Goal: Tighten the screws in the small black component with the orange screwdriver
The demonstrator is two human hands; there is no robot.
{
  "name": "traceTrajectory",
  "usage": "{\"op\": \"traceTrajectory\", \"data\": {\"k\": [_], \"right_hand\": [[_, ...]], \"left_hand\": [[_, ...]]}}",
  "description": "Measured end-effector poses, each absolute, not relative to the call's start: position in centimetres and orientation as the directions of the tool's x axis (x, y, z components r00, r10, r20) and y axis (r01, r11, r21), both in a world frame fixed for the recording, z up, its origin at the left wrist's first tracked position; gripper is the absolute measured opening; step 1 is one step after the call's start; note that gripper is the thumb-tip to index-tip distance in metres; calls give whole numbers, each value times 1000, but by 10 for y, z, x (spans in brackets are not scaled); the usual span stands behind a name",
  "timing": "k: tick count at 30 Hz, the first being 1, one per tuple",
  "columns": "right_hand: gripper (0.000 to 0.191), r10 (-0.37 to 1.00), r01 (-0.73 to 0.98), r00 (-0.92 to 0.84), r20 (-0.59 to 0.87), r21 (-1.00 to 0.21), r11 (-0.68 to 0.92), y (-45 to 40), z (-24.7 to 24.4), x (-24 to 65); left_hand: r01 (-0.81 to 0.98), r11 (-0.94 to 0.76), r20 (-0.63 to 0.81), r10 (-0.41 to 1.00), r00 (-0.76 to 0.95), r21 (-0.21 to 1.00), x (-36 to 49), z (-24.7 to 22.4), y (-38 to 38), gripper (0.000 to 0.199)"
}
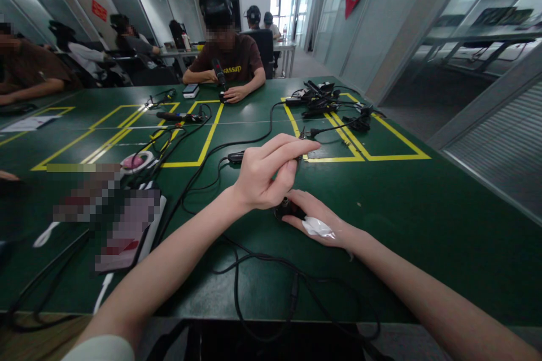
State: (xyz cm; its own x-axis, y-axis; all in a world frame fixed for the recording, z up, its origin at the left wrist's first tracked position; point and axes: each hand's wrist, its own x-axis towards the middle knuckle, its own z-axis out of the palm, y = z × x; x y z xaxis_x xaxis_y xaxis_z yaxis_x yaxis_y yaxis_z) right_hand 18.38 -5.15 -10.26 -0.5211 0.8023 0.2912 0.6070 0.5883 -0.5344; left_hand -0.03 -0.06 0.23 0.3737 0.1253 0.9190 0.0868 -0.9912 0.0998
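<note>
My left hand (269, 172) is raised over the table, its fingers pressed together and pointing right, thumb tucked beneath. Whatever it may pinch is hidden; a small dark bit shows at the fingertips. Just below and to the right, my right hand (315, 217) rests low with thumb and fingers around a small black object (284, 210) that has a metal tip on top. Most of that object is covered by my hands. A clear strip of tape (319, 228) sticks to the back of my right hand. Behind my left hand lies a black corded tool (235, 157).
Black cables (292, 271) loop along the front edge. Two phones, one nearer (131, 225), lie left beside a tape roll (138, 161). A heap of black cords (319, 98) sits at back right among yellow tape lines. Across the table, a person (231, 62) holds an electric screwdriver (219, 72).
</note>
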Motion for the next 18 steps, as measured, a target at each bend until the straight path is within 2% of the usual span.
{"op": "traceTrajectory", "data": {"k": [5,10,18], "right_hand": [[23,802,611,-521,291,-530,588,-50,-103,184],[25,806,614,-519,285,-533,583,-51,-104,185],[23,797,590,-532,287,-549,592,-51,-101,185]], "left_hand": [[151,-982,927,157,340,111,1,4,-2,26],[234,-969,944,148,296,79,2,6,-1,6],[120,-980,884,195,424,158,-1,3,-1,20]]}}
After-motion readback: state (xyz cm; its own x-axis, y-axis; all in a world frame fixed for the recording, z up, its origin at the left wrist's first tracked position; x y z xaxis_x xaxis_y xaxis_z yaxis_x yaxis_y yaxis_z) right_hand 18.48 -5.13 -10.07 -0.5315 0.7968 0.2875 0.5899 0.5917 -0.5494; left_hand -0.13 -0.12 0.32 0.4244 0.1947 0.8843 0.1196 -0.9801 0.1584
